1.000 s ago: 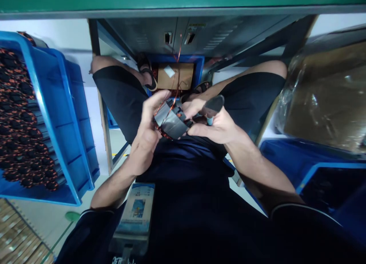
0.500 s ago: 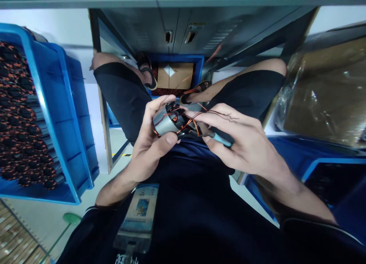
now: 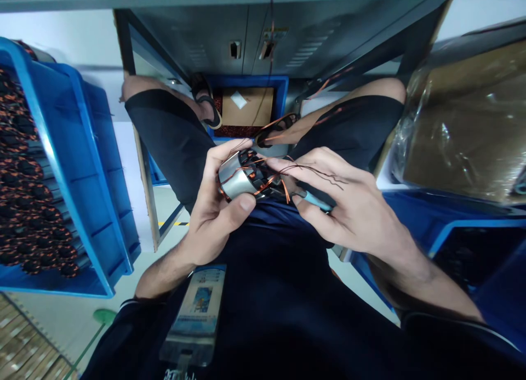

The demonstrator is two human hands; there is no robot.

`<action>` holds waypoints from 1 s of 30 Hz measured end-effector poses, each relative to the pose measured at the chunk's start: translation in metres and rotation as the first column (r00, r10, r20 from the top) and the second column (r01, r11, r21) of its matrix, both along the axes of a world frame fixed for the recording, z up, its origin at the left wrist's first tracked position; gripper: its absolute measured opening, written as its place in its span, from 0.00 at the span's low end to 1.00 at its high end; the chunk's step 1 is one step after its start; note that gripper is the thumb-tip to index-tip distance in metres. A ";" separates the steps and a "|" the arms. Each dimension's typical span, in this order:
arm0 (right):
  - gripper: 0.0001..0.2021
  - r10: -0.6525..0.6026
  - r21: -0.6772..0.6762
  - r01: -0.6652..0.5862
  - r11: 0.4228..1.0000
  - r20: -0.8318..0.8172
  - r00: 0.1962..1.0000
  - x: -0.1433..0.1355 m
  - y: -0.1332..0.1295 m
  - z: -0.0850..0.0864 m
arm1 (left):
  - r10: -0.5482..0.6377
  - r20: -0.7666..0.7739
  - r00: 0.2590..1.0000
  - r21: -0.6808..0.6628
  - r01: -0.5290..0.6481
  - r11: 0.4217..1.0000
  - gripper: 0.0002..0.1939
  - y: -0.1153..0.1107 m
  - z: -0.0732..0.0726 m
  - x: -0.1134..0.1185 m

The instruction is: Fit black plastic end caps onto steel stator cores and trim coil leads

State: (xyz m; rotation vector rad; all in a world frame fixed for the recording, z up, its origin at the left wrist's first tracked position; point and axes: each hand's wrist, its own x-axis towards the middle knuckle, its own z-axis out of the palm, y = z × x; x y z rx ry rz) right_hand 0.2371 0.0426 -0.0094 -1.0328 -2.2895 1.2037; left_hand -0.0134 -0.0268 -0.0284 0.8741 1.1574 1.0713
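A silver cylindrical motor stator (image 3: 235,178) with black insulation and copper windings lies tilted above my lap. My left hand (image 3: 217,202) is wrapped round it, thumb on the near side and fingers behind. Beside its wound end, my right hand (image 3: 337,199) is closed on pliers with light blue handles (image 3: 315,200). The pliers' jaws are near the stator's orange wires (image 3: 286,189) and partly hidden by fingers and wires. Thin dark wires (image 3: 316,170) run over the right fingers, whose index fingertip is at the stator's open end.
At the left stands a blue crate (image 3: 88,177) beside many stacked stators (image 3: 33,204). A blue bin (image 3: 280,97) with a cardboard box (image 3: 246,107) sits between my feet. At the right are a plastic-wrapped carton (image 3: 464,122) and a blue crate (image 3: 447,234).
The view has shifted slightly. Both hands keep their holds on the stator and pliers. A loose copper wire piece now appears higher up, before the cabinet.
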 end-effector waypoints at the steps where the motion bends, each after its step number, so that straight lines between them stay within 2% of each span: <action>1: 0.38 0.002 -0.011 -0.002 1.000 -0.001 1.000 0.000 0.000 0.001 | 0.000 0.009 1.000 -0.010 0.000 1.000 0.32 0.000 0.000 0.001; 5: 0.35 -0.004 -0.013 0.005 1.000 0.055 0.998 0.001 -0.003 0.006 | -0.005 0.047 0.999 -0.043 0.007 0.999 0.32 -0.003 -0.001 0.003; 8: 0.31 -0.036 0.023 0.035 0.999 0.048 0.998 -0.001 -0.001 -0.001 | 0.018 0.047 0.999 -0.066 -0.015 0.998 0.32 -0.003 -0.010 0.008; 11: 0.25 -0.066 -0.015 0.066 0.998 -0.020 0.998 -0.009 0.008 -0.022 | 0.086 0.075 0.993 -0.122 -0.077 0.990 0.30 0.002 -0.031 0.016; 14: 0.20 -0.065 -0.179 0.058 0.982 -0.035 0.997 -0.017 0.023 -0.051 | 0.218 0.135 0.967 -0.219 -0.186 0.958 0.28 0.010 -0.055 0.025; 17: 0.21 -0.064 -0.233 0.056 0.971 -0.030 0.997 -0.019 0.032 -0.069 | 0.289 0.131 0.949 -0.264 -0.247 0.932 0.25 0.015 -0.062 0.027; 20: 0.29 -0.051 -0.131 0.050 0.990 -0.005 0.999 -0.015 0.030 -0.065 | 0.263 0.057 0.963 -0.196 -0.248 0.949 0.25 0.013 -0.051 0.023; 23: 0.33 -0.024 -0.023 0.025 0.999 0.062 0.998 -0.011 0.022 -0.044 | 0.217 0.006 0.976 -0.104 -0.215 0.971 0.25 0.010 -0.029 0.020; 27: 0.36 -0.026 0.104 0.018 0.994 0.069 0.997 -0.012 0.015 -0.020 | 0.177 0.081 0.981 -0.044 -0.174 0.984 0.21 0.007 -0.005 0.023; 30: 0.37 -0.032 0.177 0.018 0.984 0.075 0.997 -0.014 0.012 -0.012 | 0.196 0.150 0.969 -0.032 -0.193 0.981 0.20 0.007 0.002 0.023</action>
